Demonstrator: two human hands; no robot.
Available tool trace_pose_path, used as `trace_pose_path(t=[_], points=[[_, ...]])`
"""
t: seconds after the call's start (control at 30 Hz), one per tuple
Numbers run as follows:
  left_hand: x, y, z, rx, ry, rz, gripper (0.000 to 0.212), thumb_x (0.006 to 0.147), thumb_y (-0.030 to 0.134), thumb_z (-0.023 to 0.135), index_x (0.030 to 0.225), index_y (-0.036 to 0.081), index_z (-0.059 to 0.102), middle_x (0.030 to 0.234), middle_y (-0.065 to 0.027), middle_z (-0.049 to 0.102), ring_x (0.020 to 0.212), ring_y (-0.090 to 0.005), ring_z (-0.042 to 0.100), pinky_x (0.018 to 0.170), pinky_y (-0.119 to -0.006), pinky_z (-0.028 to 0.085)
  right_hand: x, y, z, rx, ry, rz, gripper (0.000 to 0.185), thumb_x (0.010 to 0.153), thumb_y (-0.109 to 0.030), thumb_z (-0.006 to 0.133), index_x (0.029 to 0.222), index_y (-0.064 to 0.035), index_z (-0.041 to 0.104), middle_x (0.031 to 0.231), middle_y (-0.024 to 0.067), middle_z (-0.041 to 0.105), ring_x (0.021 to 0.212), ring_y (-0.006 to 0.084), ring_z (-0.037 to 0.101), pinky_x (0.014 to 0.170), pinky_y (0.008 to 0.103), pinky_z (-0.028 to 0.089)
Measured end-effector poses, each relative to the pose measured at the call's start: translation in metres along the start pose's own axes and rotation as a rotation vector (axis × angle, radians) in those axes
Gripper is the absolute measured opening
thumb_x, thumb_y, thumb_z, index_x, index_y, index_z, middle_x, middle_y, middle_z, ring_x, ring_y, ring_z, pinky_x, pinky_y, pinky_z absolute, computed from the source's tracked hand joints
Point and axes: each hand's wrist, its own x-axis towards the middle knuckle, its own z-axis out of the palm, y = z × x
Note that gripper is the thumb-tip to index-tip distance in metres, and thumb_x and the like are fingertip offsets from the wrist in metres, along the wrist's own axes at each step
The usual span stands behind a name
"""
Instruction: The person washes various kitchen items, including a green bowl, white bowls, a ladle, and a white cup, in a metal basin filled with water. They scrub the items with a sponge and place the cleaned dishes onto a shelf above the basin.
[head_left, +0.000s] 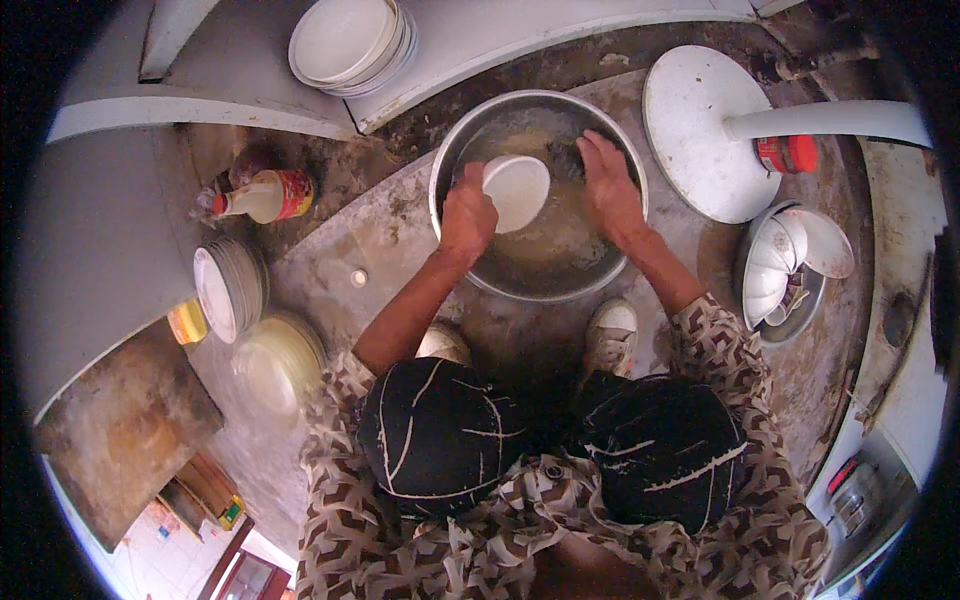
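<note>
A large round metal basin (551, 297) stands on the floor before me, holding cloudy brownish water (559, 251). My left hand (469, 214) grips the near-left rim of a white bowl (519, 196), which is tilted inside the basin. Over the basin's right side is my right hand (611, 187), its fingers stretched towards the far wall and slightly blurred. I see nothing held in it. A gap of water separates that hand from the bowl.
Plate stacks stand at far left (349, 45), left (231, 291) and lower left (277, 364). A sauce bottle (266, 196) is at left. Right of the basin are a white round pedestal base (709, 135), a red-lidded jar (787, 154) and a bowl of dishes (776, 266).
</note>
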Motion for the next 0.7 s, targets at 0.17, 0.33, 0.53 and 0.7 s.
trace_pose_path(t=[0.17,0.33,0.53,0.7], points=[[-0.006,0.007,0.009,0.21,0.159,0.233,0.042,0.071,-0.005,0.051,0.112,0.001,0.04,0.105,-0.0246,0.049,0.092,-0.0438,0.052,0.077,-0.047,0.045,-0.017,-0.008,0.002,0.031,-0.296,0.047,0.066,0.073,-0.004,0.056,0.133,-0.0034,0.031,0.129,0.0224,0.036,0.113,0.0433,0.039,0.098,0.0433,0.035],[0.0,0.006,0.022,-0.053,0.098,0.05,0.047,0.073,-0.007,0.05,0.117,0.003,0.037,0.114,-0.0222,0.045,0.099,-0.0403,0.052,0.078,-0.045,0.048,-0.012,0.004,0.01,0.032,-0.355,0.292,0.064,0.073,-0.004,0.056,0.132,-0.0087,0.034,0.124,0.022,0.039,0.112,0.0403,0.041,0.097,0.0424,0.036],[0.004,0.003,0.007,-1.101,-0.354,-0.693,0.044,0.091,0.025,0.048,0.13,0.011,0.033,0.126,-0.0121,0.044,0.115,-0.0312,0.046,0.088,-0.051,0.047,-0.013,-0.054,-0.016,0.349,-0.128,0.154,0.052,0.069,-0.005,0.06,0.12,-0.015,0.052,0.123,0.0149,0.043,0.113,0.0346,0.044,0.095,0.0402,0.039],[0.016,-0.017,0.009,-1.045,-0.402,-0.742,0.042,0.094,0.032,0.04,0.126,0.005,0.041,0.122,-0.0122,0.049,0.115,-0.0273,0.047,0.089,-0.046,0.047,-0.026,-0.091,-0.019,0.22,-0.244,-0.139,0.048,0.067,-0.006,0.064,0.113,-0.0167,0.058,0.127,0.0067,0.043,0.117,0.029,0.042,0.094,0.0451,0.036]])
